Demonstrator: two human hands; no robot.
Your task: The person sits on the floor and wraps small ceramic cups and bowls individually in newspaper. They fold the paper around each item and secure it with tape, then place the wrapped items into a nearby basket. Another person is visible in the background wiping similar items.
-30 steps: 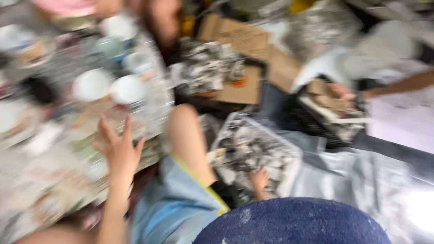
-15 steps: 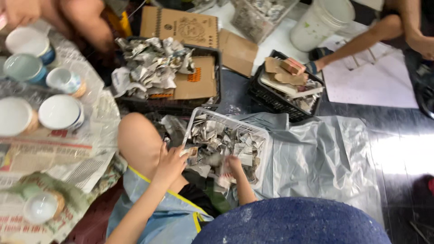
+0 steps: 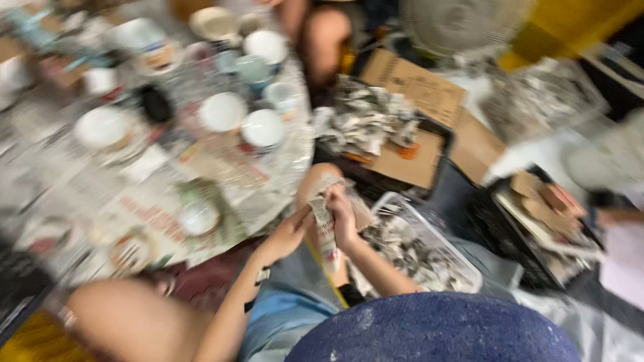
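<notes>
Newspaper strip point(image 3: 327, 231) hangs between both hands above the knee, just left of the clear plastic tub point(image 3: 429, 258) of torn paper. Right hand point(image 3: 342, 216) fingers clamp its top; left hand point(image 3: 290, 234) fingers pinch its edge. White bowls point(image 3: 263, 127) sit beyond.

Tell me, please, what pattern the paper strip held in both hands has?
The paper strip is grey-white printed newsprint with a little red, seen only blurrily in the head view.
</notes>
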